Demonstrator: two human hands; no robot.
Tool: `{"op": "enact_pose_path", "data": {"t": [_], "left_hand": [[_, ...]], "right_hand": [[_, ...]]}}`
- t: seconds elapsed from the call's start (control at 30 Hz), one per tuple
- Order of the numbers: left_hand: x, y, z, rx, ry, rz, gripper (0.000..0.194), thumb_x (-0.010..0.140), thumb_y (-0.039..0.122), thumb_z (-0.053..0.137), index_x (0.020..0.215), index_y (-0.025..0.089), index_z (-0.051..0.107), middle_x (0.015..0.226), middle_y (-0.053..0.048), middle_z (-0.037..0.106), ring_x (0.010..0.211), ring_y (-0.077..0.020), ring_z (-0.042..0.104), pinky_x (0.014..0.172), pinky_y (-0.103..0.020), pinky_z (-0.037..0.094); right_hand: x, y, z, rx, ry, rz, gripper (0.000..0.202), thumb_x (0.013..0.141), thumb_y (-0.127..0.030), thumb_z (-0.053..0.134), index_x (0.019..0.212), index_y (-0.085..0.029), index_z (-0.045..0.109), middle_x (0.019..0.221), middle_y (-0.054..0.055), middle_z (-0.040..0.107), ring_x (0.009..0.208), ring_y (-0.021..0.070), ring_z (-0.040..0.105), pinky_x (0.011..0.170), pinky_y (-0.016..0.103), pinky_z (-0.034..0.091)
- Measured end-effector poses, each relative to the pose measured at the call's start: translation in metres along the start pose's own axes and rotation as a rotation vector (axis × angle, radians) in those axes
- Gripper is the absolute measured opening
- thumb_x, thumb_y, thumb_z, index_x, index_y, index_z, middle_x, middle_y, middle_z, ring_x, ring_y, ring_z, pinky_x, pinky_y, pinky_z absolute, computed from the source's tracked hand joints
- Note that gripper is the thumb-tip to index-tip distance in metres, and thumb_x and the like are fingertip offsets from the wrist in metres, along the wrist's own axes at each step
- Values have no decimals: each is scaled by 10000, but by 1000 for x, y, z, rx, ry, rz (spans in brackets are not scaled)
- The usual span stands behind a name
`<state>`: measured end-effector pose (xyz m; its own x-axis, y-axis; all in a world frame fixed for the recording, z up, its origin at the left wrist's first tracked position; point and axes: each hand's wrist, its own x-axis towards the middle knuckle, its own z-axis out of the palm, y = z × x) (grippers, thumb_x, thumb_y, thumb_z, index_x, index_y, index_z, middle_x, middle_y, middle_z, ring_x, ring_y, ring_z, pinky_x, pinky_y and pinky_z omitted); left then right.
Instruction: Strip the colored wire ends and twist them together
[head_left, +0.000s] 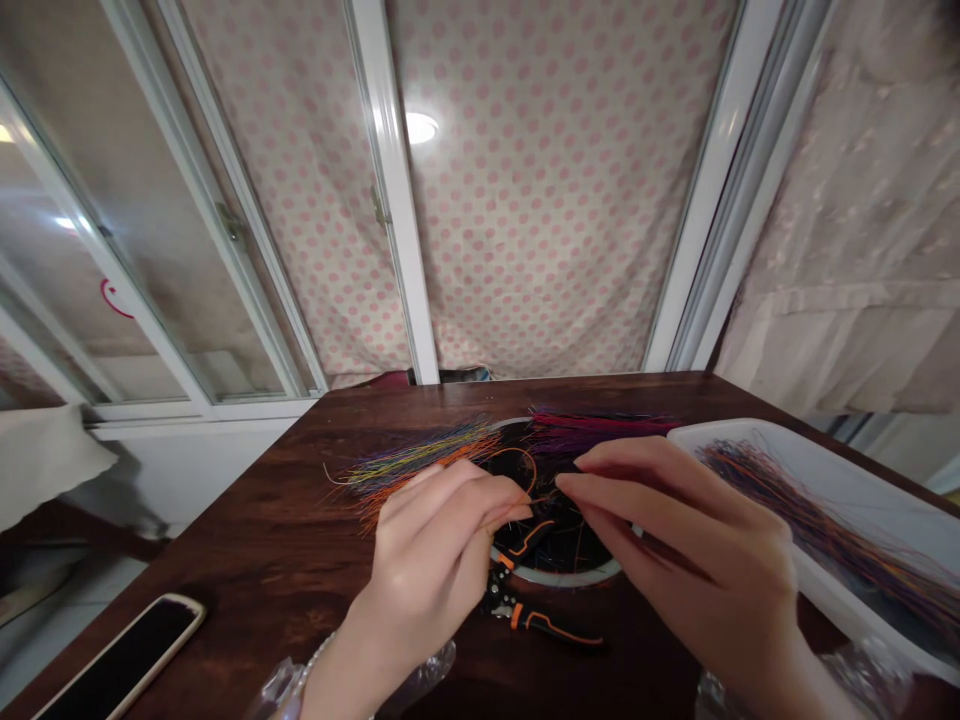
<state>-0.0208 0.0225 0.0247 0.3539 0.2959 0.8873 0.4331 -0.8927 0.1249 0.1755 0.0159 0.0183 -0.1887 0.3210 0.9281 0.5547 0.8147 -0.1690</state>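
Observation:
My left hand (442, 540) is closed in a pinch on a thin orange wire (535, 465), part of which curves in a loop above the fingers. Close by on the right, my right hand (675, 540) has its thumb and fingertips together at the wire's end, though the exact contact is tiny and hard to see. Both hands hover over a round black dish with a pale rim (562, 578), where dark strands lie. Wire strippers (517, 614) with black and orange handles rest below and between the hands, partly over the dish's rim.
A bundle of multicoloured wires (420, 460) lies left of the dish, and red and purple wires (600, 425) lie behind it. On the right, a white tray (885, 490) holds many more wires. A phone (124, 660) sits at the dark wooden table's (255, 540) left edge.

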Motion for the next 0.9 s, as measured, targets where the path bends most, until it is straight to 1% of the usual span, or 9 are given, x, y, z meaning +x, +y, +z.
{"op": "enact_pose_path", "data": {"t": [0.13,0.2,0.3,0.47,0.6,0.67,0.77,0.83,0.9], "left_hand": [[0,1,-2,-12,1,91,194,902,-47,522,938,108,632,789,-31,695,666,-102,610,594,-242,470],[-1,2,-4,13,2,116,200,903,-47,523,955,110,634,790,-23,703,676,-100,624,595,-238,467],[-3,3,-5,49,-2,146,210,901,-57,530,964,106,647,793,-17,712,702,-92,638,594,-233,452],[-8,1,-7,69,-20,164,198,915,-37,557,1009,89,676,848,-30,725,737,-91,646,619,-251,453],[-8,1,-7,77,-24,169,199,896,-45,580,1014,83,678,862,-33,727,744,-91,646,632,-248,468],[-6,2,-7,67,6,157,196,887,-53,572,990,81,670,840,-32,726,733,-94,647,631,-242,479],[-2,5,-3,-2,51,62,214,867,-69,546,916,108,655,777,-11,713,675,-81,637,592,-203,489],[2,8,-1,-87,76,-88,229,862,-58,536,840,139,651,722,16,692,597,-56,606,514,-157,456],[5,10,0,-217,73,-284,233,858,-22,539,765,159,652,632,41,656,487,-36,543,429,-131,394]], "right_hand": [[3,-2,0,154,5,121,185,835,-18,690,873,-195,729,828,-8,745,741,71,704,709,121,554],[5,-3,-2,248,0,222,189,820,-44,715,859,-228,734,819,-38,766,746,74,718,719,115,561],[5,-2,-6,405,-19,393,202,794,-79,752,840,-275,758,792,-66,779,706,73,724,678,98,566],[5,7,-6,802,-95,653,110,779,-203,817,802,-302,777,748,-43,769,656,79,709,609,111,561],[7,9,0,1027,-102,770,92,765,-230,840,780,-272,759,741,-35,749,640,58,673,605,105,543],[6,7,2,1051,-74,760,109,772,-202,831,791,-265,745,761,-39,746,655,54,668,614,105,541],[4,1,5,983,-10,635,160,797,-124,789,817,-266,720,782,-46,734,708,69,670,653,137,553],[3,-3,6,894,46,494,222,812,-44,733,854,-261,710,793,-37,725,746,96,676,687,196,573],[1,-4,6,784,98,291,313,815,46,643,919,-243,707,797,-16,725,751,131,687,684,267,591]]}}
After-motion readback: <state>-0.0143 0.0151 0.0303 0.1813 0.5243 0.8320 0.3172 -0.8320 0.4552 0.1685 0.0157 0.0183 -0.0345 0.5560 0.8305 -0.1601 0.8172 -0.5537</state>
